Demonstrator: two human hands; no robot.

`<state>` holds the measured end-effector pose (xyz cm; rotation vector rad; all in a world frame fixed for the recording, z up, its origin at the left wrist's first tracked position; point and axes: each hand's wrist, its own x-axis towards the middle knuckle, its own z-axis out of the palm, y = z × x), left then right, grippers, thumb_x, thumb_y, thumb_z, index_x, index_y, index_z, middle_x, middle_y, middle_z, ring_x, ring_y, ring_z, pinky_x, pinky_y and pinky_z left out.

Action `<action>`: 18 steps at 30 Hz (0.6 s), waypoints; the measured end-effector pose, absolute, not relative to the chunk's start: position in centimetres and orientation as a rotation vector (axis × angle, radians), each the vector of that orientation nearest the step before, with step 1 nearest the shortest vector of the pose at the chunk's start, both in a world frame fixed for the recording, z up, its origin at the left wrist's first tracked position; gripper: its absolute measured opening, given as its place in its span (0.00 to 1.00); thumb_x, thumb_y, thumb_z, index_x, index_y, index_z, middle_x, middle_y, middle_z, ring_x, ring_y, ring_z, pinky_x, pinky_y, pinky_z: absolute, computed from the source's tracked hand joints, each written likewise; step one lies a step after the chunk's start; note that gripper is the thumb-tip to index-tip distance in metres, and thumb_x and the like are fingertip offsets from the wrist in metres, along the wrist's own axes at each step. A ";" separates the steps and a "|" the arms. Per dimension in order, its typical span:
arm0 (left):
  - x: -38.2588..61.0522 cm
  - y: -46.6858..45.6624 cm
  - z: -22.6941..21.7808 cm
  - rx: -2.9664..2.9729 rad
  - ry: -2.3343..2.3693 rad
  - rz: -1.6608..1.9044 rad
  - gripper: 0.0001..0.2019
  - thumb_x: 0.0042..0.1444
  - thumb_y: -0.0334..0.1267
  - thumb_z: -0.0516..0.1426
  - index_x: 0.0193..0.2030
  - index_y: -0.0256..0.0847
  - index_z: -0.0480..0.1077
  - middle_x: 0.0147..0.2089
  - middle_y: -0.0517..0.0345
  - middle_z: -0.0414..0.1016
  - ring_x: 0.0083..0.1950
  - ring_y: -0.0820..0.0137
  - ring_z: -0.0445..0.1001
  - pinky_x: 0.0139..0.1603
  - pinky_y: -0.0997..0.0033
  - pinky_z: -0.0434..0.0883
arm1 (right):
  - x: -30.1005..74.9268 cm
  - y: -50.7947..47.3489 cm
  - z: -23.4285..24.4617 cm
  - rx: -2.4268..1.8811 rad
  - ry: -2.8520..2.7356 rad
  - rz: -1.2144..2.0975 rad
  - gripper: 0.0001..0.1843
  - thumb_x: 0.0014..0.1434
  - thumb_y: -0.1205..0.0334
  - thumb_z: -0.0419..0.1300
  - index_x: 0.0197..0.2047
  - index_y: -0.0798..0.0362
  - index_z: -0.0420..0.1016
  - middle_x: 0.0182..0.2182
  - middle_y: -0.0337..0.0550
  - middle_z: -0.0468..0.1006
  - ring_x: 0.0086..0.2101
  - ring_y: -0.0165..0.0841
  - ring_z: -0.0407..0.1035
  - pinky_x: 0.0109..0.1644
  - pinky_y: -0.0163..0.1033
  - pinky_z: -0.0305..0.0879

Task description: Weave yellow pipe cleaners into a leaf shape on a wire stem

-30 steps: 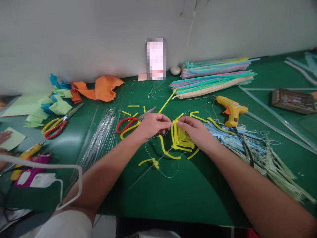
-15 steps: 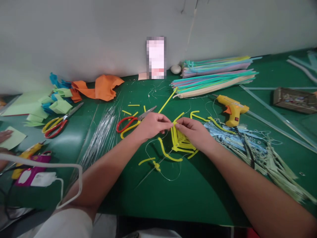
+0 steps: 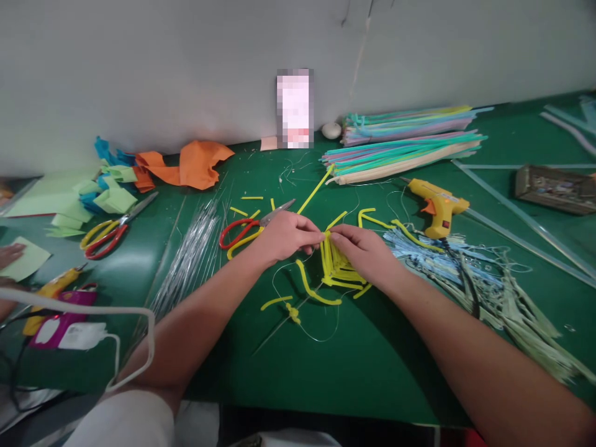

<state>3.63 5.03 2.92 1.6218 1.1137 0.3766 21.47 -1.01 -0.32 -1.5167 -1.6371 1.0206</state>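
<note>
Between my hands is a web-like shape of yellow pipe cleaners (image 3: 343,278), wound in rows around thin wire. My left hand (image 3: 292,238) pinches its upper left corner with thumb and index finger. My right hand (image 3: 365,248) grips the same corner from the right and covers part of the rows. Below, a loose curved yellow pipe cleaner (image 3: 311,290) and a small yellow knot (image 3: 293,313) on a thin wire lie on the green table. Red-and-yellow-handled scissors (image 3: 237,234) rest beside my left wrist, partly under it. Bent yellow pieces (image 3: 375,218) lie beyond my right hand.
Bundled pastel pipe cleaners (image 3: 405,155) lie at the back, with a yellow glue gun (image 3: 437,205) to the right. Silver wires (image 3: 189,261) and other scissors (image 3: 107,239) are on the left. Another person's hand (image 3: 10,253) shows at the left edge. A phone (image 3: 295,108) leans on the wall.
Both hands keep their pinch at the corner of the yellow shape. My right hand and the shape have shifted very slightly; the rest looks the same.
</note>
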 end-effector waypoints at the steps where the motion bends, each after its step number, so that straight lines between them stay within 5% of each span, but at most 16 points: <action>1: 3.6 5.0 3.0 1.631 1.118 0.371 0.10 0.50 0.42 0.63 0.31 0.36 0.76 0.26 0.56 0.77 0.26 0.75 0.74 0.31 0.74 0.70 | 21.4 -1.1 -0.3 -1.519 -1.647 0.993 0.15 0.63 0.54 0.50 0.36 0.51 0.76 0.34 0.42 0.78 0.35 0.34 0.69 0.39 0.39 0.61; 6: 3.7 4.7 3.4 1.727 1.157 0.353 0.09 0.51 0.40 0.62 0.30 0.35 0.76 0.24 0.55 0.76 0.26 0.74 0.74 0.31 0.73 0.70 | 21.3 -1.2 -0.4 -1.516 -1.625 0.981 0.15 0.62 0.55 0.51 0.40 0.51 0.77 0.37 0.43 0.79 0.37 0.36 0.70 0.42 0.40 0.63; 12: 4.1 4.3 3.5 1.715 1.146 0.503 0.07 0.52 0.39 0.61 0.29 0.36 0.74 0.26 0.57 0.76 0.24 0.76 0.72 0.29 0.75 0.69 | 21.4 -1.0 -0.6 -1.515 -1.435 1.148 0.16 0.58 0.51 0.56 0.42 0.52 0.76 0.26 0.38 0.71 0.26 0.31 0.62 0.30 0.37 0.57; 18: 4.0 4.8 3.1 1.593 1.103 0.465 0.08 0.53 0.39 0.60 0.31 0.36 0.74 0.29 0.56 0.77 0.26 0.75 0.74 0.32 0.73 0.72 | 21.6 -0.9 -1.0 -1.457 -1.305 1.251 0.14 0.57 0.51 0.58 0.40 0.52 0.74 0.25 0.37 0.70 0.25 0.29 0.61 0.28 0.36 0.56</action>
